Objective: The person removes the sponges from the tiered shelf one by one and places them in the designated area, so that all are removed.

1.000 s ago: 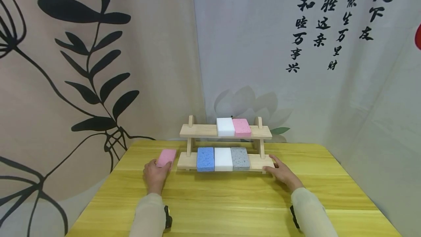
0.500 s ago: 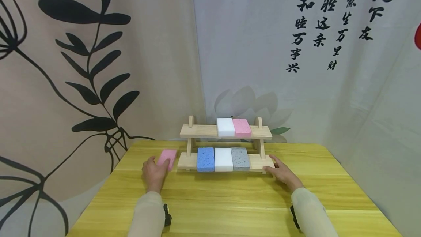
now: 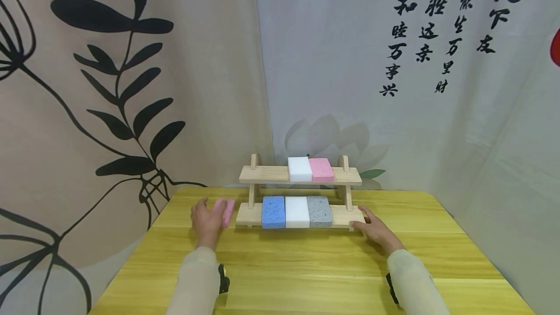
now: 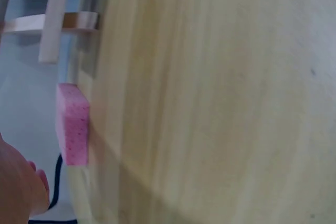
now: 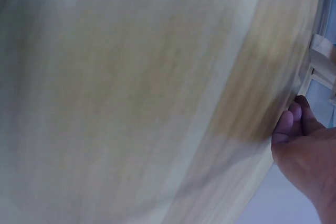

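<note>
Now the pink sponge (image 3: 227,211) is tipped onto its edge, where it lay flat a second ago, and is grasped by the left hand (image 3: 207,219). A lift is judged underway. The wooden rack (image 3: 345,215) is touched by the flat, relaxed right hand (image 3: 373,230).

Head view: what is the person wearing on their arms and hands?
Both forearms are covered by long, plain cream sleeves reaching to the wrists. A small black device sits at each sleeve, likely the wrist cameras. The left hand and right hand are bare, with no gloves, and no rings show.
</note>
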Motion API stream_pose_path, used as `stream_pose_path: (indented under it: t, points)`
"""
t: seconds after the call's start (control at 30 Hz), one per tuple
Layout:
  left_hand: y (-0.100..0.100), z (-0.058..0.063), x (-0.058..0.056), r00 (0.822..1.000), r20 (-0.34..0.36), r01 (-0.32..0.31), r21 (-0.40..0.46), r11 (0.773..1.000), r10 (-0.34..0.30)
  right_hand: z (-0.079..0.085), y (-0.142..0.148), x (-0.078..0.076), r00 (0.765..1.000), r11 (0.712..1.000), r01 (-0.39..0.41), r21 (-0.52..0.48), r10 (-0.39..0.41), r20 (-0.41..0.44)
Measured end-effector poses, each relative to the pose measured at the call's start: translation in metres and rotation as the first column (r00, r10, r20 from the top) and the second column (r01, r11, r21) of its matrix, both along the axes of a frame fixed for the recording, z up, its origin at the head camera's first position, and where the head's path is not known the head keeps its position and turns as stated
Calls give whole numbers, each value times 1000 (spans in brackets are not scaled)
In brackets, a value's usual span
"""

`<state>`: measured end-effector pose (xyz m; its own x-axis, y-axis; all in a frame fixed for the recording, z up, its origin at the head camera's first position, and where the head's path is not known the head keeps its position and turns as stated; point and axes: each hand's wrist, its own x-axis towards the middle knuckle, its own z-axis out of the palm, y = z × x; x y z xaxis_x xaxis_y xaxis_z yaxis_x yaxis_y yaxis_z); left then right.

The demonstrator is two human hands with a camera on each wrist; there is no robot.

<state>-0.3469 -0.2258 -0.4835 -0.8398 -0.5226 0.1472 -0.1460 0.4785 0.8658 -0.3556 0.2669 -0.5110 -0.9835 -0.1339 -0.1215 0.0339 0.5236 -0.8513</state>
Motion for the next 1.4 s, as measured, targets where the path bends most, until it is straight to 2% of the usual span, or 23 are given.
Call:
stream_pose_path:
  t: [0.17, 0.37, 0.53, 0.7, 0.93, 1.2, 1.4]
  points:
    - [6, 11, -5, 997, -78, -1, 36, 999, 4, -5, 3, -6, 1000, 999, 11, -34, -11, 17]
    - [15, 22, -15, 990, -138, 6, 43, 999, 0, 4, -4, 4, 1000, 1000, 8, -1, -8, 5]
    - [32, 35, -21, 985, -175, 19, 94, 995, -3, 7, -5, 7, 1000, 1000, 12, 10, -12, 2]
    - [51, 47, -28, 977, -215, 38, 88, 995, -19, 5, -5, 6, 1000, 1000, 2, 13, -2, -7]
    - [80, 62, -33, 973, -222, 75, 62, 995, -59, 6, -5, 6, 1000, 1000, 12, 10, -12, -7]
    - [113, 71, -40, 966, -231, 127, 32, 991, -117, 5, -5, 4, 1000, 1000, 21, 21, -21, -6]
    - [139, 76, -41, 964, -234, 128, -9, 992, -126, 4, -5, 4, 1000, 1000, 20, 24, -20, -13]
